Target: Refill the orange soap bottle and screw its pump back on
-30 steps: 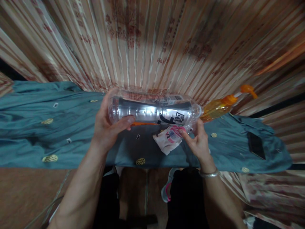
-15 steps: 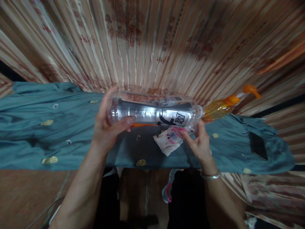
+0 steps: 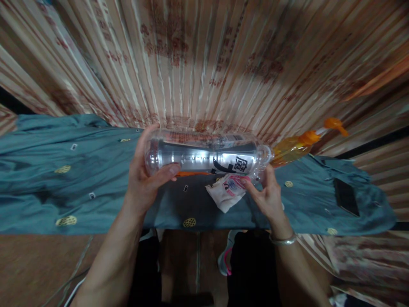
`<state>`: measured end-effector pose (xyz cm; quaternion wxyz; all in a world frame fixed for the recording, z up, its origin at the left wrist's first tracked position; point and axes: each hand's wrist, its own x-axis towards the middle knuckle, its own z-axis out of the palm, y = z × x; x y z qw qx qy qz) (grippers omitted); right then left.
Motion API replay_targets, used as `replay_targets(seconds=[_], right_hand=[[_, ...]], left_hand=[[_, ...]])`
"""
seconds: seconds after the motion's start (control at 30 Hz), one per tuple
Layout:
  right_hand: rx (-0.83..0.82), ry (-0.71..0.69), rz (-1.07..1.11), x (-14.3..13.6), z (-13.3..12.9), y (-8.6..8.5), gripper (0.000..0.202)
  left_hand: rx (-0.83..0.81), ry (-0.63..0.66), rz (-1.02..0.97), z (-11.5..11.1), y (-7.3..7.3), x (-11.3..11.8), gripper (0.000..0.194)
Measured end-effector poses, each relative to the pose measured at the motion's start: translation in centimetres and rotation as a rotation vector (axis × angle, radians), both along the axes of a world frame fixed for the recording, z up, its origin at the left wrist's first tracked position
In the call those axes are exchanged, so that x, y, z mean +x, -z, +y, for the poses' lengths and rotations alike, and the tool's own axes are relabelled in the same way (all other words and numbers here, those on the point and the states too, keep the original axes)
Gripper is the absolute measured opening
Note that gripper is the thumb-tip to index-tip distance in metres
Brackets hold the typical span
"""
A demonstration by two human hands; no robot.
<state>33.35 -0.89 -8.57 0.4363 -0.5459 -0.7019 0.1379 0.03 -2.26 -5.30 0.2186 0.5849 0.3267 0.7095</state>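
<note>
A large clear plastic bottle [image 3: 198, 155] with a silver label and black lettering lies sideways between my two hands. My left hand [image 3: 143, 175] is wrapped round its base, thumb on the near side. At the neck end, my right hand [image 3: 266, 189] grips the bottle and also pins a crumpled white and pink piece [image 3: 228, 192], whose material I cannot tell, under its thumb. Just beyond the bottle's neck, a pump bottle [image 3: 292, 149] of yellow-orange liquid with an orange pump head leans up to the right. Something orange shows below the large bottle, mostly hidden.
A teal patterned cloth [image 3: 105, 192] covers the narrow table. Toward its right end lies a dark phone [image 3: 345, 196]. Behind the table hangs a pleated striped curtain [image 3: 191, 64]. My legs and shoes are below the front edge, and a cable [image 3: 72, 281] runs on the floor at left.
The whole scene sits slightly lower in view. Both hands keep the same hold on the bottle, with no clear movement against the table.
</note>
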Motion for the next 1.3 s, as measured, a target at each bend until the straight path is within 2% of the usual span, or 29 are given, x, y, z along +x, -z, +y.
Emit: replay_targets(seconds=[0.13,0.27,0.6,0.9,1.03,1.3], right_hand=[[-0.013,0.004,0.011,-0.02,-0.03,0.10,0.077],[-0.013,0.006,0.013,-0.05,-0.03,0.12,0.079],[0.011,0.018,0.003,-0.22,-0.05,-0.11,0.072],[0.021,0.019,-0.006,-0.23,-0.06,-0.05,0.076],[0.001,0.008,0.007,-0.29,-0.11,-0.08,0.078],[0.013,0.015,-0.007,-0.34,-0.11,-0.24,0.076]], left_hand=[[-0.067,-0.033,-0.012,-0.61,-0.59,0.32,0.074],[-0.067,-0.039,-0.022,-0.75,-0.86,0.33,0.079],[-0.026,-0.068,0.010,-0.52,-0.57,0.12,0.077],[-0.066,-0.067,0.001,-0.98,-0.69,0.58,0.071],[-0.078,-0.019,0.014,-1.02,-0.37,0.65,0.072],[-0.089,0.119,0.037,-1.09,-0.28,-0.04,0.089]])
